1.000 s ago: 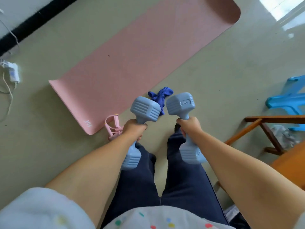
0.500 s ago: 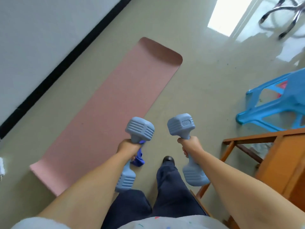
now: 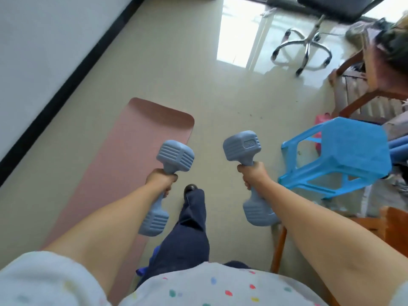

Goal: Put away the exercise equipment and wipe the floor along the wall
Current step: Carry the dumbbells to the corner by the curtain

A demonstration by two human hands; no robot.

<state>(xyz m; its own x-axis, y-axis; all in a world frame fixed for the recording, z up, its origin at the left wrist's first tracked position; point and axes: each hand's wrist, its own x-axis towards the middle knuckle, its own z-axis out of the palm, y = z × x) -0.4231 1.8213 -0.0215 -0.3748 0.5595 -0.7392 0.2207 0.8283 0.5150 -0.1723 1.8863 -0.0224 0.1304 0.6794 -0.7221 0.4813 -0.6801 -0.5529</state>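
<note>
Mat (image 3: 123, 164) left, stool (image 3: 344, 155) right

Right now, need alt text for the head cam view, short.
A person's left hand and right hand each grip a grey-blue dumbbell, the left dumbbell and right dumbbell, held above a beige floor. A pink exercise mat lies unrolled to the left; a blue plastic stool stands to the right.
</note>
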